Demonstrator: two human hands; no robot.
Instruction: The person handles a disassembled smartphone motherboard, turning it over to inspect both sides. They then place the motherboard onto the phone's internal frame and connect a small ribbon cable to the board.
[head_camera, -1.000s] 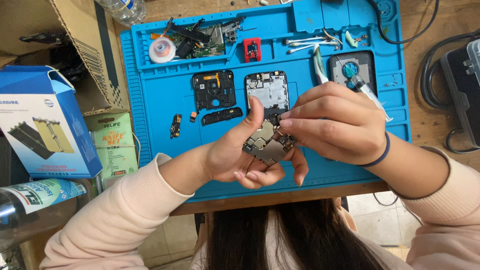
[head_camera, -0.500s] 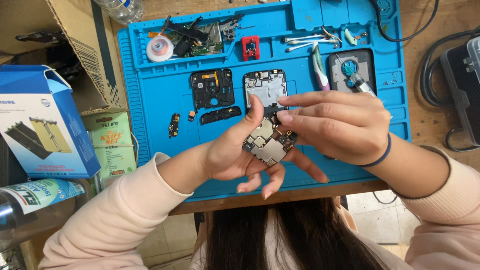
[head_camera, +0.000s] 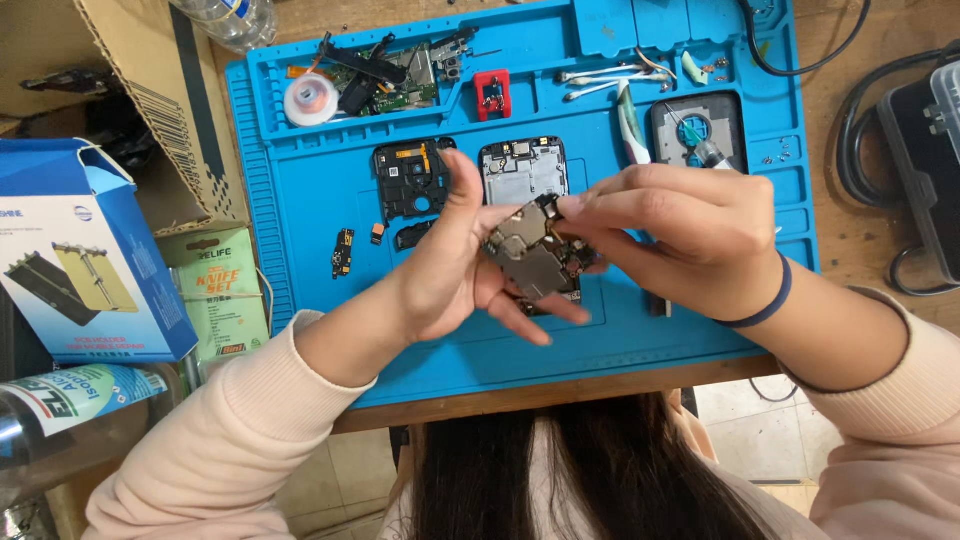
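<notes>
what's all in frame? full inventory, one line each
small metal-shielded circuit board: 1, grey, held between both hands
blue silicone repair mat: 1, covers the wooden table
black phone frame pieces: 2, on mat behind the hands
red square clip: 1, mat's top tray
white tape roll: 1, top-left tray
blue cardboard box: 1, left of mat
green knife-set pack: 1, beside blue box
black cables: several, right edge
left hand: 1, under board
right hand: 1, pinching board's top edge
</notes>
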